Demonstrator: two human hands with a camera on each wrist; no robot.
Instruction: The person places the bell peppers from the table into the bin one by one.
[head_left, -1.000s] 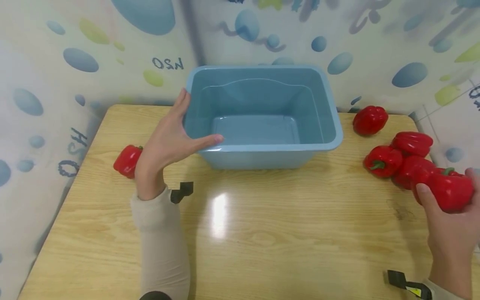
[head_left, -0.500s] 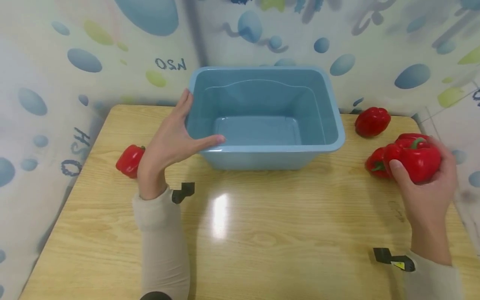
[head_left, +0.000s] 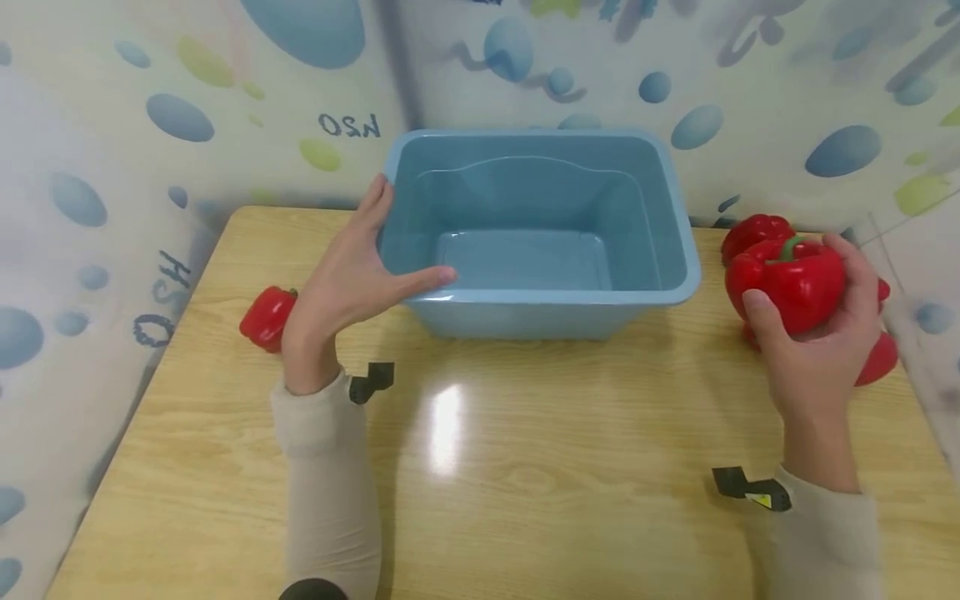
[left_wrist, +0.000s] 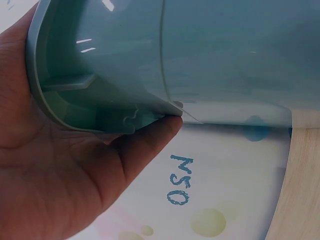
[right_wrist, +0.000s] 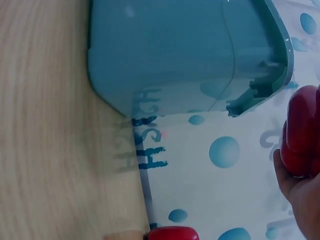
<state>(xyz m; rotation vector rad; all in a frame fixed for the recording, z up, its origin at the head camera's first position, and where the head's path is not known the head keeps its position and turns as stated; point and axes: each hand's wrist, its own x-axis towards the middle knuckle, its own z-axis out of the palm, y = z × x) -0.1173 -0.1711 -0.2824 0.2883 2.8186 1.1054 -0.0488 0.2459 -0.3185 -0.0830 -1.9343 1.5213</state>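
A blue plastic tub (head_left: 540, 312) stands at the table's back, its open top facing up and its inside bare. At its left front corner my left hand (head_left: 341, 279) grips the rim, thumb over the front edge; in the left wrist view the fingers (left_wrist: 150, 145) lie along the tub's outside. My right hand (head_left: 825, 358) holds a red bell pepper (head_left: 798, 287), green stem upward, raised over the right side of the table. In the right wrist view that pepper shows at the right edge, with the tub's outer wall (right_wrist: 160, 55) beyond.
Behind the held pepper sits another red bell pepper (head_left: 757, 229). More peppers, such as the one at the right (head_left: 877, 360), lie partly hidden by my right hand. A single bell pepper (head_left: 267, 318) lies left of my left wrist. A patterned wall (head_left: 480, 100) rises right behind the wooden table (head_left: 570, 467).
My right hand has carried the bell pepper leftward and upward from the far right, over the other peppers. My left hand stays on the tub's rim, and the tub has not moved.
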